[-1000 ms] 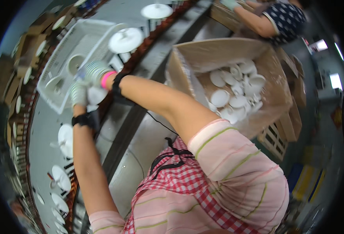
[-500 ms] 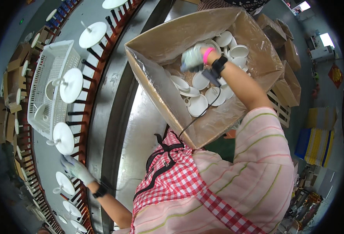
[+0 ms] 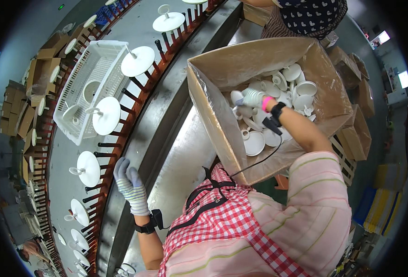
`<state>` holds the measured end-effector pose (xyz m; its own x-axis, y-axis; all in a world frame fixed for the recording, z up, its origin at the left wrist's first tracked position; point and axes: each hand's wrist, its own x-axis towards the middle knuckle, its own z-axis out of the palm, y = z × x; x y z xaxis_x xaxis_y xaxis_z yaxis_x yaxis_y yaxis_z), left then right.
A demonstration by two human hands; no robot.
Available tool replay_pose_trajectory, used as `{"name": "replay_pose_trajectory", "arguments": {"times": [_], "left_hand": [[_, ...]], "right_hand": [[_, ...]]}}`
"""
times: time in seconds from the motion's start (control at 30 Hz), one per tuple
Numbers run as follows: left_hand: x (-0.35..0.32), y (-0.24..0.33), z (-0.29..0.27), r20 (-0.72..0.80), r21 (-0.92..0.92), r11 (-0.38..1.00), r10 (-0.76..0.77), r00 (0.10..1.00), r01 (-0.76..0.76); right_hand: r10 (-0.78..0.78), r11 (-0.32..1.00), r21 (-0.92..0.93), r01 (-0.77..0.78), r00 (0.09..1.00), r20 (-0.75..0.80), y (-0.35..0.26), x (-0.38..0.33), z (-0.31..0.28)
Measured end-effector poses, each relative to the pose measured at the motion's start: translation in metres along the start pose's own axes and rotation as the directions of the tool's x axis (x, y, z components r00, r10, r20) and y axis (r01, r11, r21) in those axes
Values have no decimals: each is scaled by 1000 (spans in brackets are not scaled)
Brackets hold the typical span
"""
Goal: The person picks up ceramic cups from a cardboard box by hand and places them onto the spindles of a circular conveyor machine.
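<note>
"Since those white discs (image 3: 254,144) lie loose in the lined box (image 3: 255,55), is your right grip (image 3: 249,98) holding one?"
"I can't tell; it's down among them. The plastic lining (image 3: 329,102) probably guards them from scuffs."
"And your left grip (image 3: 131,187)?"
"I have it spread, nothing showing in it, near black-tipped pegs (image 3: 106,145) that seem to hold other discs (image 3: 89,169) up."

A red checked apron (image 3: 234,214) covers a pink striped shirt (image 3: 317,189).

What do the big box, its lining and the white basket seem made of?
Box: matte cardboard, judging by its plain brown walls. Lining: probably clear, glossy plastic film; it wrinkles and glints. Basket: likely moulded plastic, satin white, with regular perforations.
</note>
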<state>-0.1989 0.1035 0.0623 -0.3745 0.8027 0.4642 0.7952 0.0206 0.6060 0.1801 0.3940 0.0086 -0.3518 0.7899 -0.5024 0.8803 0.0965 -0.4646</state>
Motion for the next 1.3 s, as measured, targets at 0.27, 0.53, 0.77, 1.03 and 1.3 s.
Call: {"name": "replay_pose_trajectory", "arguments": {"times": [0.27, 0.53, 0.77, 1.03, 1.3], "left_hand": [[31, 36, 36, 240, -335, 936, 193, 952, -105], [50, 52, 53, 339, -421, 894, 311, 888, -152], [24, 0, 20, 463, -165, 986, 51, 885, 29], [-27, -15, 1, 480, -114, 923, -274, 834, 369], [-55, -22, 3, 448, -137, 909, -297, 843, 393]], "right_hand": [[-19, 849, 517, 107, 985, -173, 12, -56, -44], [32, 999, -18, -34, 994, -104, 22, -4, 9], [-62, 868, -495, -38, 981, -185, 22, 60, 40], [-75, 996, 30, 80, 987, -141, 3, 146, 98], [-225, 963, -177, 204, 969, -104, 0, 135, 84]]}}
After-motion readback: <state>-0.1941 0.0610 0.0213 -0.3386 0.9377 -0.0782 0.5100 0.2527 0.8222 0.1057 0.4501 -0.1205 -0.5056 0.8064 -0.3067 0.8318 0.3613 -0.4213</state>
